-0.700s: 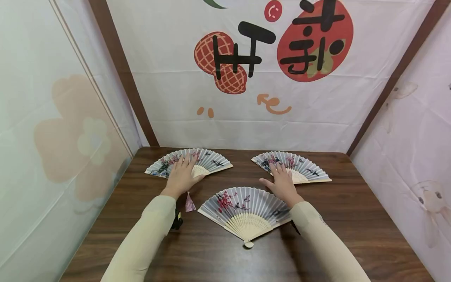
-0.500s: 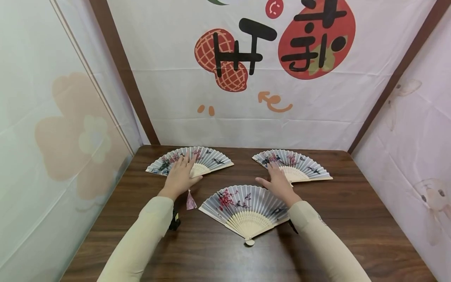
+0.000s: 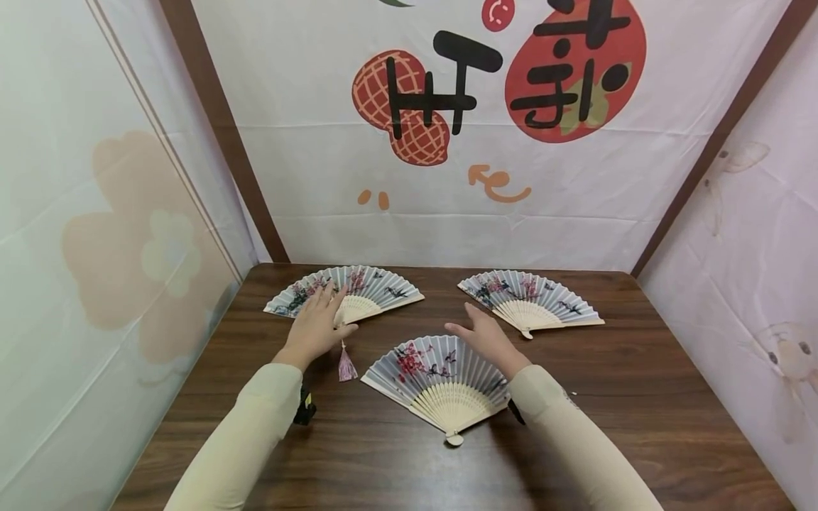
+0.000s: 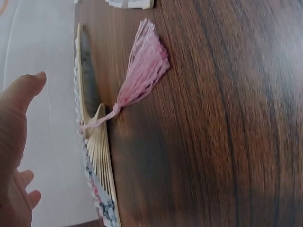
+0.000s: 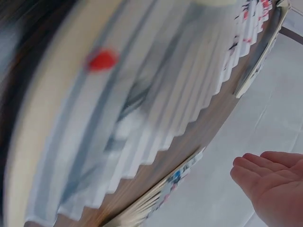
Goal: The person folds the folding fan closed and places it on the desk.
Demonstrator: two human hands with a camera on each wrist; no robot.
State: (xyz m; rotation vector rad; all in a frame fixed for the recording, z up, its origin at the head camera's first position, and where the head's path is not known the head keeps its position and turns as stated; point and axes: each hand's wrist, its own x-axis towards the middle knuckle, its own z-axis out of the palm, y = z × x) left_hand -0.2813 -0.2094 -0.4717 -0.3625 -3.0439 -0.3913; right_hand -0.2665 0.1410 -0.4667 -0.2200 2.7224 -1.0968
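I see three pleated paper fans with pale bamboo ribs spread flat on the dark wood tabletop point(image 3: 639, 397), pivots toward me. Beyond the near fan point(image 3: 441, 380), my left hand point(image 3: 316, 328) lies flat-fingered over the left fan point(image 3: 348, 291) above its pink tassel point(image 3: 346, 367); my right hand point(image 3: 487, 339) hovers open, beside the right fan point(image 3: 533, 301)

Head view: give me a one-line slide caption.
Left hand rests on the far-left open paper fan; right hand hovers open above the dark wooden table, between two more.
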